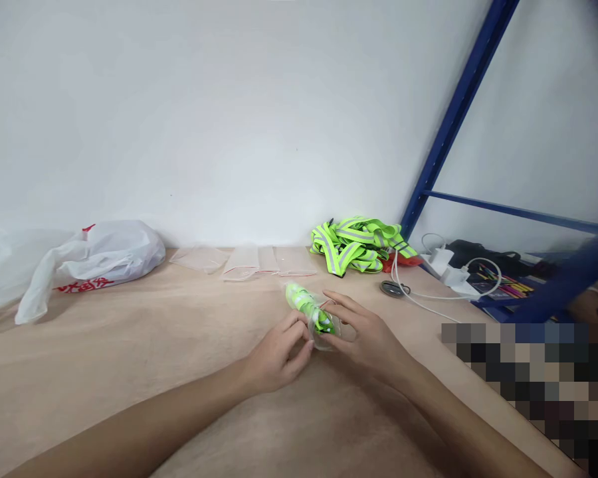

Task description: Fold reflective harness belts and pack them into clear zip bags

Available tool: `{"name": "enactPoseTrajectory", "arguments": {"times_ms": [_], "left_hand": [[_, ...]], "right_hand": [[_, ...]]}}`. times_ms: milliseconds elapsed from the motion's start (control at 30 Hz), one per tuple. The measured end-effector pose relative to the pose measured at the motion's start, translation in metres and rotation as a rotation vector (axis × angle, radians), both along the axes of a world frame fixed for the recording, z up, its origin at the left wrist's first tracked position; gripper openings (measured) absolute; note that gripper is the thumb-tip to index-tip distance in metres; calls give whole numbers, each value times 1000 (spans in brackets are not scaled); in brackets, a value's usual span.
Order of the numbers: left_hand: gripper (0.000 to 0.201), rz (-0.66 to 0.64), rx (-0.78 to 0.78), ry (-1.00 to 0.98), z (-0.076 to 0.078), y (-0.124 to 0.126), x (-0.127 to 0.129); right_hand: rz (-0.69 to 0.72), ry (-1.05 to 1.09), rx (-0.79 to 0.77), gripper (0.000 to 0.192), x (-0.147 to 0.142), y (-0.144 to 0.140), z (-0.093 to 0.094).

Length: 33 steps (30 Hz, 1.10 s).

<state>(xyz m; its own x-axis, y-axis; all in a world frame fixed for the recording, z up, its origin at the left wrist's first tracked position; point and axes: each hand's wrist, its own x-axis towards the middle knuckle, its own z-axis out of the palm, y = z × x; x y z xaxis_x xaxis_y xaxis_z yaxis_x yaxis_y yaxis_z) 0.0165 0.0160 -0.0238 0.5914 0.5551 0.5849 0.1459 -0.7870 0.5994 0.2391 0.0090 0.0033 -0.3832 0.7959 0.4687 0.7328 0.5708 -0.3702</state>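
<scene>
A clear plastic bag (323, 342) lies in front of me on the table, with a rolled neon-green reflective strap (303, 302) inside it. The bag's near end points toward me. My left hand (282, 352) pinches the left edge of that end between thumb and fingers. On the other side, my right hand (366, 332) is closed on the bag's right edge, its thumb below and its fingers bent over the top. Part of the strap's near end is hidden by my fingers.
Several flat clear bags (266, 261) lie along the wall. A heap of neon-green reflective straps (353, 245) sits behind my right hand, near a dark computer mouse (395, 289) and white chargers (451, 272) with cables. White plastic bags (114, 249) stand at left. A blue metal frame (453, 126) rises at right.
</scene>
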Motion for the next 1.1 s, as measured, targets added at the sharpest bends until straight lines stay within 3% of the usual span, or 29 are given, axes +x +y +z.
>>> {"name": "enactPoseTrajectory", "arguments": {"times_ms": [200, 367, 600, 667, 733, 833, 967, 1100], "left_hand": [[11, -38, 25, 28, 0, -1, 1], [13, -42, 75, 40, -1, -1, 1], [11, -70, 194, 62, 2, -3, 1], [10, 2, 132, -6, 1, 1, -2], [20, 164, 25, -126, -1, 10, -7], [44, 381, -203, -305, -8, 30, -16], [47, 275, -581, -344, -13, 48, -26], [54, 249, -712, -391, -12, 52, -28]], "right_hand": [[-48, -74, -40, 48, -12, -4, -6], [-64, 0, -49, 53, -15, -2, -13], [-90, 168, -90, 37, -21, 1, -17], [-68, 300, -110, 31, -21, 5, -16], [-60, 485, -179, 28, -18, 10, -16], [-59, 809, -412, 41, -10, 17, -20], [-56, 1076, -672, 48, -6, 19, -31], [-94, 1124, -721, 40, -9, 18, -34]]}}
